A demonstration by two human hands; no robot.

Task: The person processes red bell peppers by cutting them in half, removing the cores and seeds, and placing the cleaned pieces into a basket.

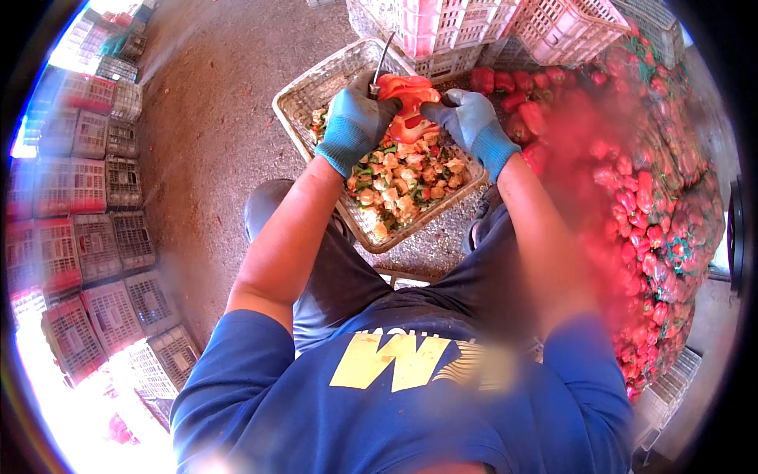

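Note:
An opened red bell pepper (408, 96), its hollow inside showing, is held between my two gloved hands over a shallow plastic crate (294, 96). My left hand (357, 118) is closed, thumb against the pepper's left side. A thin knife (384, 54) also sticks up out of that hand, its blade pointing away from me. On the other side, my right hand (471, 125) pinches the pepper's right edge. Below them, pale pepper cores (395, 178) with seeds and green stems fill much of the crate. The crate sits tilted in front of my knees.
A large heap of red peppers (643, 229) spreads along my right, partly blurred, with net sacks (683, 225) at its far side. Pink and white crates (450, 28) are stacked beyond the working crate. More stacked crates (87, 189) line the left across the concrete floor (197, 118).

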